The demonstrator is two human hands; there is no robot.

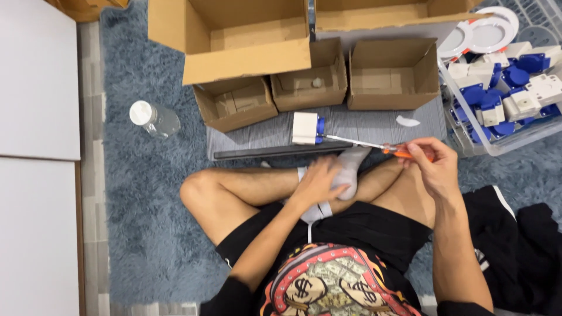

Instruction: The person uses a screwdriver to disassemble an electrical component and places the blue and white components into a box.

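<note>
From my remote seat I see a shaggy grey-blue pile rug [140, 193] under matt brown corrugated cardboard boxes [246, 41], and a ribbed grey mat [374, 124] that looks rubbery (I cannot tell for sure). My right hand [436, 167] holds a screwdriver with a glossy orange plastic handle and thin bright metal shaft [374, 146], near a smooth white-and-blue plastic socket block [308, 128]. My left hand [319, 181] rests on a soft white cloth sock [351, 164]; a clear plastic bottle [155, 120] gleams.
</note>
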